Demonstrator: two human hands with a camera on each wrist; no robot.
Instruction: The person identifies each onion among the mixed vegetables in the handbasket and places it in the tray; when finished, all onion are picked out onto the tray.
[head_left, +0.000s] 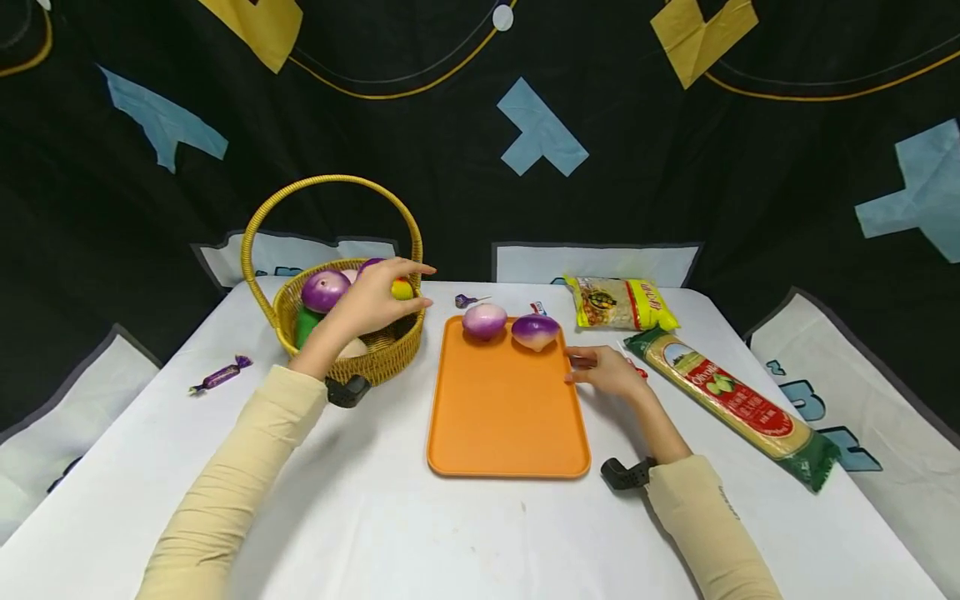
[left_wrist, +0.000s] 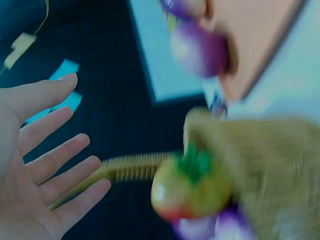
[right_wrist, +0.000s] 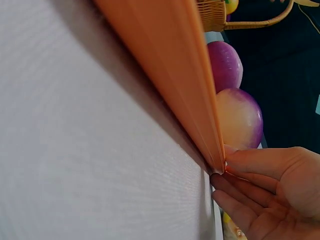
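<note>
My right hand (head_left: 613,372) pinches the right edge of the orange tray (head_left: 507,408), thumb over the rim and fingers beneath, as the right wrist view shows. Two purple-and-white, turnip-like vegetables (head_left: 484,322) lie at the tray's far end. Over the yellow wicker basket (head_left: 388,360) my left hand (head_left: 375,298) is raised, its fingers spread and holding nothing. In the basket are a large purple vegetable (head_left: 325,290), a green item (head_left: 306,326) and a yellow-red, tomato-like piece (left_wrist: 192,187) with a green top. My left hand hides part of the contents.
A yellow bag (head_left: 621,303) stands at the back right, with a long red-and-green pack (head_left: 731,396) in front of it. One purple-wrapped candy (head_left: 221,375) lies left of the basket, another small candy (head_left: 469,300) behind the tray. The basket's tall handle (head_left: 330,180) arches up.
</note>
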